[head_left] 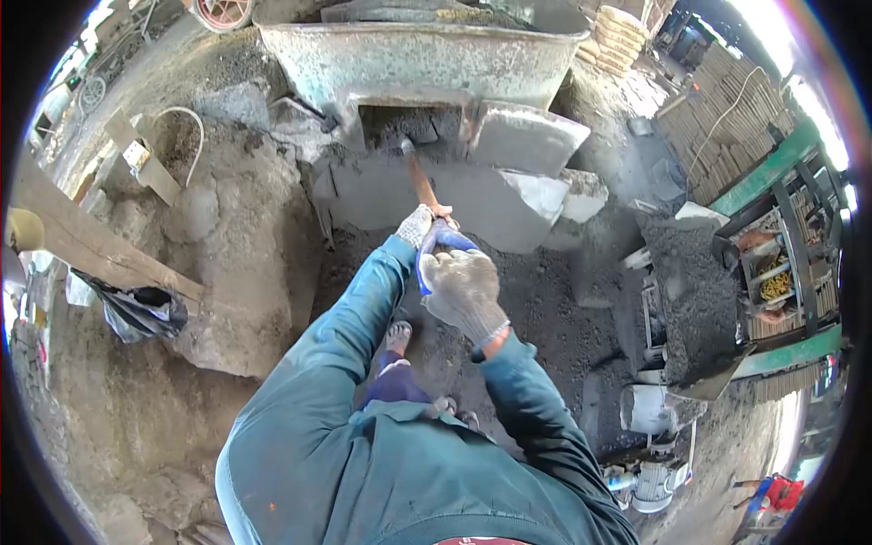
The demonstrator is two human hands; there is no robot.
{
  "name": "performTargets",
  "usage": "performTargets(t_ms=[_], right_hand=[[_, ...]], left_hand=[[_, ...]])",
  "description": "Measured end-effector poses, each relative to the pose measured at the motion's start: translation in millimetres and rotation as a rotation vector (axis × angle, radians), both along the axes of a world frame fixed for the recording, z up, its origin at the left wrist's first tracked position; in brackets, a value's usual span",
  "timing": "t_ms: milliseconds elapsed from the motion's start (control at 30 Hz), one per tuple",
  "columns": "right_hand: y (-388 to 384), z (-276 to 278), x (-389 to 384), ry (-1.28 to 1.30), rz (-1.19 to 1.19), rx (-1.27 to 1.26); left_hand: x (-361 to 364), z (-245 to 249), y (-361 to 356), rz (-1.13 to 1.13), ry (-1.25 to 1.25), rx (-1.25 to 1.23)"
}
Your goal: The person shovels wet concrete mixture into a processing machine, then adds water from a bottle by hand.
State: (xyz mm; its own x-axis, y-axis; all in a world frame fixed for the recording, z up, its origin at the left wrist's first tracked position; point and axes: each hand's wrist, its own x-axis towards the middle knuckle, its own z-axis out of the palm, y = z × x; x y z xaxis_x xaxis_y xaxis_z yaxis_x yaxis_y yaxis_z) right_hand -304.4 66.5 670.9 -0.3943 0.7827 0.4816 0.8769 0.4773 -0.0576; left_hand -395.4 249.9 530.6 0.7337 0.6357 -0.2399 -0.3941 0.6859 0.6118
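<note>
Left hand (418,224) and right hand (463,289) both clamped on wooden handle (421,182), tip inside hopper (418,64) opening

Bare floor (554,300) rightward; mixer trough (418,64) close ahead, rubble mound (227,245) left

grey knit gloves (463,291), teal sleeves (363,309), orange-brown handle (421,182).

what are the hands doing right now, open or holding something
Left hand: closed, gloved, gripping the wooden tool handle further up.
Right hand: closed, gloved, gripping the blue near end of the same handle.
</note>
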Motion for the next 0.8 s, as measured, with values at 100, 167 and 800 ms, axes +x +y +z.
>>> performTargets(t_ms=[100, 167, 800], right_hand=[[22.8, 34.3, -3.4, 0.051, 0.044, 0.008], [46.1, 36.3, -7.8, 0.005, 0.034, 0.03], [126.9, -165.2, 26.6, 1.056, -0.633, -0.828]], left_hand=[[-3.5, 24.7, 17.4, 0.035, 0.039, 0.046], [-3.7, 34.7, 36.6, 0.092, 0.051, 0.137], [4.2, -132.1, 114.3, 0.162, 0.033, -0.28]])
